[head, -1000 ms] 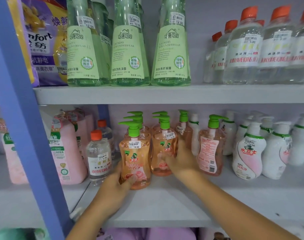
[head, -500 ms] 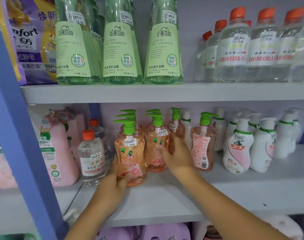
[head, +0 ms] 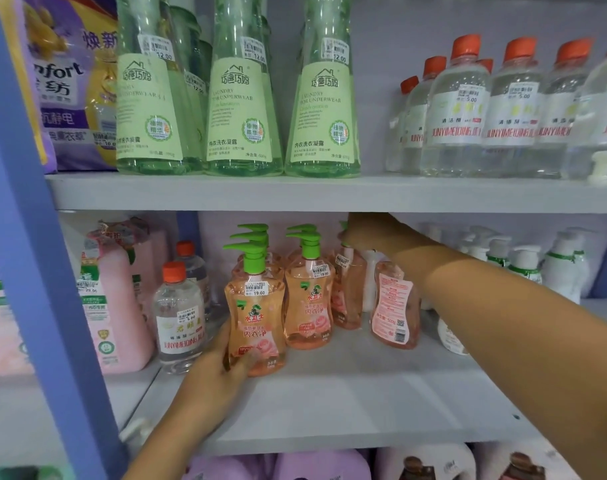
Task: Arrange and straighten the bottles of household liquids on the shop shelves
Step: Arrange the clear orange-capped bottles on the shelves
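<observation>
Upper shelf (head: 295, 194): three tall green bottles (head: 241, 98) at front edge, left-centre; clear orange-capped bottles (head: 458, 112) toward right end. Purple bag (head: 70, 81) at left end.

Middle shelf (head: 329, 393): pink jugs (head: 111, 299) at left end, clear bottle (head: 179, 317) next to them, white pump bottles (head: 561, 265) at right. Peach pump bottles w/ green pumps in centre, in rows front to back.

Left hand (head: 222, 358) grips lower left side of front peach bottle (head: 257, 313), near front edge, upright, thumb across its label. Right hand (head: 368, 230) reaches to back of shelf, fingers curled on pump top of rear peach bottle (head: 347, 289). Reversed peach bottle (head: 394, 306) stands just beside it, back label facing out.
</observation>
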Demonstrator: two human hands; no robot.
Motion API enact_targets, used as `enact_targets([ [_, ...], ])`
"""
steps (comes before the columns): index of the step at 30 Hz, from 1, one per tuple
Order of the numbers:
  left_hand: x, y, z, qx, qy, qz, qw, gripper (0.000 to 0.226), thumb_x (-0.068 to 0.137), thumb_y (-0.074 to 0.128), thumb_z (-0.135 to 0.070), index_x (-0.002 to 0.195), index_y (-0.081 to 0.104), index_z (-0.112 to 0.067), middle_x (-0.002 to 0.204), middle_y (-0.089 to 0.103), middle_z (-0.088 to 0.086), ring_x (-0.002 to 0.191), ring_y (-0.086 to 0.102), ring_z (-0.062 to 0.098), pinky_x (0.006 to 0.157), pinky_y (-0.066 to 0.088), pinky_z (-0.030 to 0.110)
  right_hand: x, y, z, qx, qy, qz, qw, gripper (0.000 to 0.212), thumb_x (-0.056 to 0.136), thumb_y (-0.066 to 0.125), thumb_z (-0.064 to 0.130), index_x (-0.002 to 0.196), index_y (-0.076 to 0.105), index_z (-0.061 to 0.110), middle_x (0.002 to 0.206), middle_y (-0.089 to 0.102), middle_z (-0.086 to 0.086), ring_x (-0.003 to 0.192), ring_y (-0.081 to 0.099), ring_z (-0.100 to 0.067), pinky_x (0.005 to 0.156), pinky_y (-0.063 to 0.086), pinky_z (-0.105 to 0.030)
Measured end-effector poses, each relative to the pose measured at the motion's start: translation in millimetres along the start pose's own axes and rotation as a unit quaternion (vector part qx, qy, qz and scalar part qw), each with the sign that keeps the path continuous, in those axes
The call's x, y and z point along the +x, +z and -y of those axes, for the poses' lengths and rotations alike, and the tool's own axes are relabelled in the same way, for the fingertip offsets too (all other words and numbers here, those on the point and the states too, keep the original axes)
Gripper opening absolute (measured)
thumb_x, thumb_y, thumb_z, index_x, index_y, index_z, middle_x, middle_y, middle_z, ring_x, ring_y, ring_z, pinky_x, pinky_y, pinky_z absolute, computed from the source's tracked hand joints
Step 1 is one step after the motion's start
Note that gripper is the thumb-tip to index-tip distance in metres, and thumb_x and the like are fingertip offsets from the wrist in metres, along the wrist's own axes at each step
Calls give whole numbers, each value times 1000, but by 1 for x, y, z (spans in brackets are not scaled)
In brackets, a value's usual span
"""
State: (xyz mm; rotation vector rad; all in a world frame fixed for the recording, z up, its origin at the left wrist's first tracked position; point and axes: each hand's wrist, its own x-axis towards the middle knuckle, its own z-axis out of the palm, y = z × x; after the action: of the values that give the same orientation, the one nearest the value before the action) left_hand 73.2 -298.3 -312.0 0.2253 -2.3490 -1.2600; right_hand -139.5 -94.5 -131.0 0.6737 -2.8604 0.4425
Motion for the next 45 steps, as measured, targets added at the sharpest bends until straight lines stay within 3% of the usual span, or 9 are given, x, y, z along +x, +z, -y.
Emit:
enact_targets([
  [5, 0, -3, 4, -1, -6, -3, 1000, 41, 100, 65, -30, 129, 45, -52, 105, 54, -59, 100, 50, -33, 75, 37, -6, -16, -10, 2, 31, 28, -50, 998, 22, 92, 55, 20, 70, 53, 16, 73, 54, -2, 70, 56, -19, 54, 34, -24],
  [13, 4, -1, 13, 8, -8, -11, 1000, 42, 97, 67, -37, 131, 47, -52, 105, 59, -54, 98, 56, -25, 80, 39, 5, -58, -20, 10, 28, 32, -53, 998, 30, 89, 56, 20, 61, 61, 13, 75, 64, -3, 72, 62, -20, 63, 48, -27],
  [18, 4, -1, 13, 9, -6, -2, 1000, 39, 95, 67, -42, 124, 46, -58, 108, 55, -57, 101, 54, -28, 79, 38, 5, -82, -20, 7, -1, 33, -45, 998, 21, 95, 56, 29, 83, 61, 12, 80, 59, -2, 69, 56, -13, 50, 37, -23],
  [23, 4, -2, 12, 6, -5, -9, 1000, 38, 94, 69, -43, 123, 49, -57, 107, 57, -55, 102, 53, -29, 79, 39, 5, -99, -30, 14, -19, -5, -2, 1000, 27, 96, 57, 36, 117, 67, 22, 113, 68, 0, 94, 65, -20, 77, 56, -31],
  [29, 4, 2, 8, -5, -3, -10, 1000, 39, 92, 72, -43, 127, 55, -48, 106, 63, -49, 99, 60, -24, 79, 43, 2, -103, -18, 14, 81, -81, -5, 993, 33, 100, 58, 35, 132, 59, 36, 129, 62, 5, 96, 64, -16, 80, 54, -28],
  [33, 3, -3, 13, -6, -11, -15, 1000, 44, 94, 70, -44, 135, 55, -48, 113, 65, -44, 105, 61, -18, 91, 47, 20, -95, 6, 24, 128, -114, -37, 984, 40, 101, 57, 31, 141, 55, 36, 134, 61, 6, 90, 55, -10, 66, 42, -16],
  [37, 5, -3, 14, -7, -4, -4, 1000, 37, 94, 67, -48, 127, 53, -59, 114, 62, -48, 105, 58, -23, 89, 43, 13, -91, 28, 30, 182, -123, -78, 972, 41, 103, 55, 31, 144, 53, 32, 130, 65, 4, 91, 55, -11, 59, 35, -5],
  [43, 5, -3, 18, -45, -6, -12, 999, 39, 94, 71, -41, 125, 55, -59, 112, 68, -40, 102, 64, -17, 89, 48, 18, -115, 65, 18, 299, -60, -210, 929, 54, 90, 73, 44, 138, 55, 27, 116, 60, 10, 96, 60, -10, 79, 48, -19],
  [45, 3, -1, 20, -60, -5, -15, 998, 43, 93, 73, -38, 120, 55, -66, 113, 71, -34, 104, 67, -11, 91, 49, 20, -136, 93, 9, 291, -30, -175, 940, 59, 82, 80, 45, 133, 55, 28, 117, 63, 9, 99, 64, -11, 84, 54, -31],
])
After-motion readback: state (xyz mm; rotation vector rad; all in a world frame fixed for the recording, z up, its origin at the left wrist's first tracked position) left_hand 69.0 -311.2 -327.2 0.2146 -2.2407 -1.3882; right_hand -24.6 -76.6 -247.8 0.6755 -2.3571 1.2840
